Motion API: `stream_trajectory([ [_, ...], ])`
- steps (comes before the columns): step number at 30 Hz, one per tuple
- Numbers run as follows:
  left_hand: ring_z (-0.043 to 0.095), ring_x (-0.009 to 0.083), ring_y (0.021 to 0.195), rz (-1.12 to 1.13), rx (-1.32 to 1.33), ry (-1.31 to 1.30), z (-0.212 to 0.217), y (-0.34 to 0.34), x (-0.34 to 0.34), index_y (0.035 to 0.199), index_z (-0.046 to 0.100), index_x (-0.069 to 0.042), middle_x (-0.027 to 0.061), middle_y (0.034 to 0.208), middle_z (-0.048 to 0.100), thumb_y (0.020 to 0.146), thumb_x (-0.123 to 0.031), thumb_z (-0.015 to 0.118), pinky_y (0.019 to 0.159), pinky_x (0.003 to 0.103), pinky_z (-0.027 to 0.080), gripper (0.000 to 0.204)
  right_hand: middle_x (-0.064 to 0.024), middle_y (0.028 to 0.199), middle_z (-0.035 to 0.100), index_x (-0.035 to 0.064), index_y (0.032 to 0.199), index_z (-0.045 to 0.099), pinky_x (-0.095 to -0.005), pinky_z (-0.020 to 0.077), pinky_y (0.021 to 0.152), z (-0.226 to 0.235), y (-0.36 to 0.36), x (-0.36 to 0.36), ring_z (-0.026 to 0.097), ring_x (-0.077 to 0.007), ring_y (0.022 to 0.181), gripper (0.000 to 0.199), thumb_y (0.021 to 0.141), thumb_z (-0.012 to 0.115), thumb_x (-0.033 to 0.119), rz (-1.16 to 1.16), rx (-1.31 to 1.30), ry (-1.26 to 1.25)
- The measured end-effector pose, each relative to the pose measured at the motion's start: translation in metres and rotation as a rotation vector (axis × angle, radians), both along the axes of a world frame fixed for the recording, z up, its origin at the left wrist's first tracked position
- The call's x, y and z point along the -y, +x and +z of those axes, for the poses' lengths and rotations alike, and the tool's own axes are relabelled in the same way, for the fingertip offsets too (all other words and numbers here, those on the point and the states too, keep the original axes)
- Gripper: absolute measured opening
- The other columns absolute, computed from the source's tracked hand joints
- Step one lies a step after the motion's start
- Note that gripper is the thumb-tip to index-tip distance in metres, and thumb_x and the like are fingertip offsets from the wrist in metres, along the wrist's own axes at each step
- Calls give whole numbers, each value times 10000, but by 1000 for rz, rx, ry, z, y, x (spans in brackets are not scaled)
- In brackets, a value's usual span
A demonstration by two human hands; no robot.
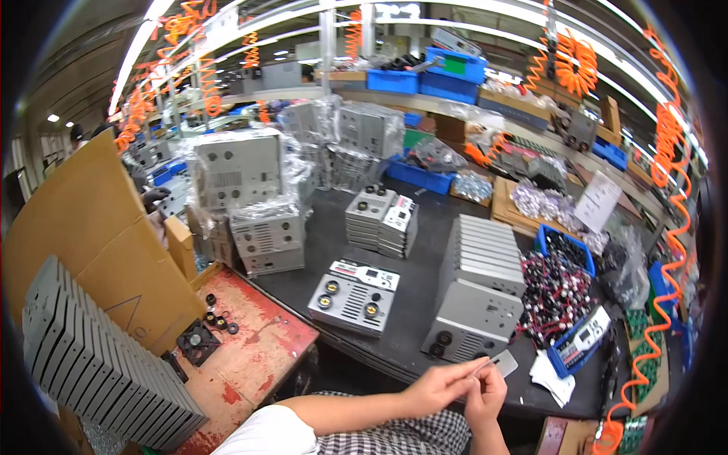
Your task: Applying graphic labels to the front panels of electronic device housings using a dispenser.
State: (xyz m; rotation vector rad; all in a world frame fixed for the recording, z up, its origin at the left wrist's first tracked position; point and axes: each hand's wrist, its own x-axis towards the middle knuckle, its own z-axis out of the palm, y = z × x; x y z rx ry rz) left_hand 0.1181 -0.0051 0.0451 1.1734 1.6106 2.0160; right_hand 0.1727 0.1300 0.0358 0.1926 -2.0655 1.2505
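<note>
Near the front edge of the dark bench, my left hand [442, 385] and my right hand [486, 391] come together, fingers closed. Between their fingertips is a small, thin, pale grey translucent card [503, 363]; its exact kind cannot be told. Just beyond my hands stands a row of grey metal housings [479, 309], the nearest showing vent slots and dark round sockets. To the left lies a grey front panel [355, 296] with brass-coloured round connectors and a label strip. Farther back sits a stack of similar panels [381, 221].
Many grey metal covers [110, 371] lean in a row at left, beside a cardboard sheet [91, 227] and a worn red table [262, 322] bearing a black fan [199, 343]. Plastic-wrapped housings [239, 171] stand behind. Wire connectors [557, 292] heap at right, near a hanging orange coiled hose [667, 280].
</note>
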Motion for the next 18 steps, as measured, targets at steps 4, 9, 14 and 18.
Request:
stream_trajectory([
  [4,625,122,770,241,-28,-64,-15,-33,-1,968,620,30,65,836,639,926,-90,536,713,265,528,152,-92,656,544,19,720,487,-301,429,553,15,4,-9,541,-200,571,140,844,542,-14,-34,-42,6],
  [9,616,167,779,347,621,340,0,-61,-3,882,514,-64,71,903,603,950,-84,452,623,366,577,94,-45,638,518,19,770,472,-258,411,467,-18,12,-108,521,-104,519,101,853,507,-28,-367,100,-190],
  [14,614,176,889,379,617,508,8,-59,5,955,467,-76,74,978,595,982,-154,414,702,358,577,98,-24,637,512,10,939,551,-235,430,438,-74,74,-210,534,-92,516,177,808,443,-36,-686,349,-476],
  [18,605,161,935,327,469,461,14,-39,-4,962,442,-67,88,1055,580,996,-174,397,745,337,568,122,-64,661,596,-29,1014,647,-253,472,471,-76,102,-224,568,-113,525,292,804,443,-21,-786,603,-446],
])
